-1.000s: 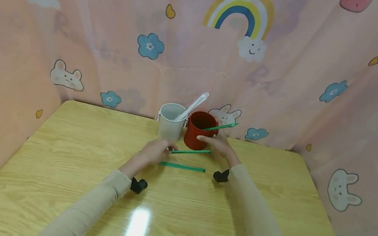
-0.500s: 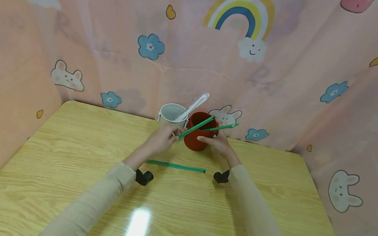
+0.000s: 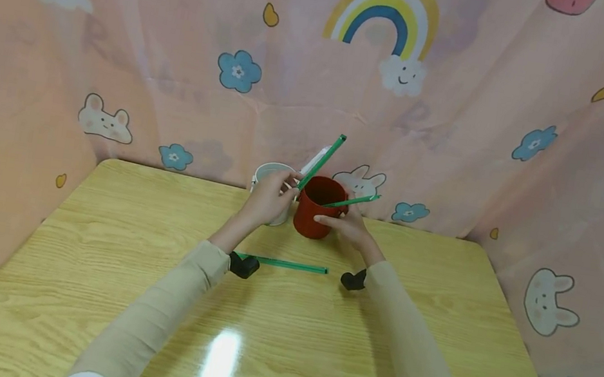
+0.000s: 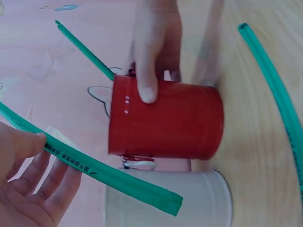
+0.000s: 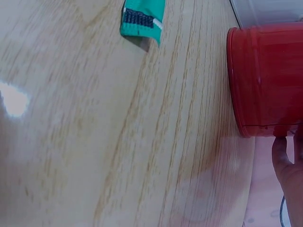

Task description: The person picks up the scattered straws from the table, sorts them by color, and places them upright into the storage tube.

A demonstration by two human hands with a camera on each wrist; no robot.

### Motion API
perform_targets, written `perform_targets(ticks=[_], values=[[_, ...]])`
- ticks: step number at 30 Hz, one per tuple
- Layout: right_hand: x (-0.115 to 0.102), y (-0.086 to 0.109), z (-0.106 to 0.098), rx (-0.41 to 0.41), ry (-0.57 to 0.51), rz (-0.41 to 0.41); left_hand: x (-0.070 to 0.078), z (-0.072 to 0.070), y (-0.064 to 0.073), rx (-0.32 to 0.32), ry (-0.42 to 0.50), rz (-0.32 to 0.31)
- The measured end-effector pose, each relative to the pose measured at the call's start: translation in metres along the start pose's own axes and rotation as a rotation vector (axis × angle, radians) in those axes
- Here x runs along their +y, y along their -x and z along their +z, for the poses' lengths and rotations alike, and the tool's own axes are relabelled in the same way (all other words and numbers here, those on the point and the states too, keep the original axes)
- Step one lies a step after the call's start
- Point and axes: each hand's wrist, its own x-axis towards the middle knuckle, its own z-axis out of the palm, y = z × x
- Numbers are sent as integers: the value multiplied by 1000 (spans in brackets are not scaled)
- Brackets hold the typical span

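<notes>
My left hand [image 3: 267,201] pinches a slim green printed wrapped stick [image 3: 324,160] between thumb and fingers, as the left wrist view [image 4: 90,168] also shows. The stick slants upward in front of the white bucket, its lower end near the red bucket's side. My right hand [image 3: 353,227] holds the red bucket [image 3: 311,221], thumb against its outer wall. Another green wrapped stick [image 3: 355,201] leans out of the red bucket's mouth. The white bucket [image 4: 208,203] stands at the left, partly hidden by my left hand, with a white wrapped stick [image 3: 311,161] rising from it.
One more green wrapped stick [image 3: 296,266] lies on the wooden table [image 3: 285,342] in front of the buckets. A pink patterned curtain [image 3: 181,53] hangs close behind them. Black wrist cameras [image 3: 245,266] sit under both wrists.
My left hand has lifted the green wrapped stick off the table and tilted it steeper, moving up to the white bucket. The right hand keeps hold of the red bucket, unmoved.
</notes>
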Motion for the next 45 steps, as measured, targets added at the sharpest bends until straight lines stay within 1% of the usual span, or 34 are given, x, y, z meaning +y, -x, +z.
perform_targets(ticks=[5,10,14,17,20,23,26,28,33,34,37,39,42,45], values=[[-1,0,0,4,12,13,8,-1,-8,26,35,-19],[-1,-1,0,-1,2,5,15,-3,-14,31,113,-29],[-1,-1,0,-5,-20,-3,21,-3,-19,51,170,4],[0,-1,0,-11,-31,-4,24,-2,-24,87,195,22],[0,-1,1,-20,-25,6,28,1,-27,130,234,31],[-2,-1,1,-16,-5,25,30,4,-29,171,273,56],[-3,-1,1,-15,2,33,33,7,-31,190,290,85],[-4,0,1,-11,2,35,33,10,-33,180,293,97],[-4,2,-5,10,14,41,33,20,-37,124,278,112],[-8,3,-5,7,10,46,32,21,-37,118,274,119],[-9,2,-5,-3,9,46,29,26,-39,114,238,135],[-10,1,-5,-8,7,44,27,29,-42,95,208,139],[-7,0,-3,-7,21,46,21,35,-45,50,146,128],[-6,1,-1,-10,27,56,16,40,-47,4,125,104]])
